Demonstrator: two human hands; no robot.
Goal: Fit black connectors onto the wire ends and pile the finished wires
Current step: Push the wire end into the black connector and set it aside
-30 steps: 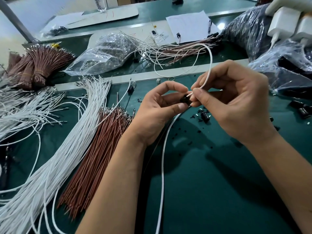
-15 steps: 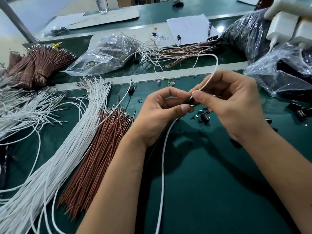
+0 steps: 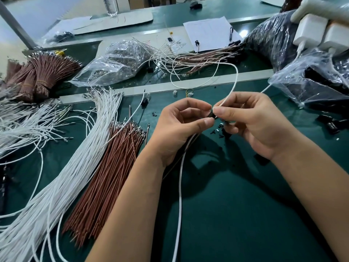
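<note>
My left hand pinches a small black connector between thumb and forefinger above the green mat. My right hand pinches the end of a white wire right at the connector. That wire loops up and back toward the far pile. A second white wire hangs from under my left palm toward me, with a brown wire beside it. Loose black connectors lie on the mat under my hands.
White wires and brown wires lie in long bundles on the left. Tied brown bundles sit far left. Finished wires are piled at the back. Plastic bags and a bag of black parts flank the mat.
Both hands have shifted slightly right and up. The right hand's pinch has closed in on the connector and the white wire's loop has swung wider to the right.
</note>
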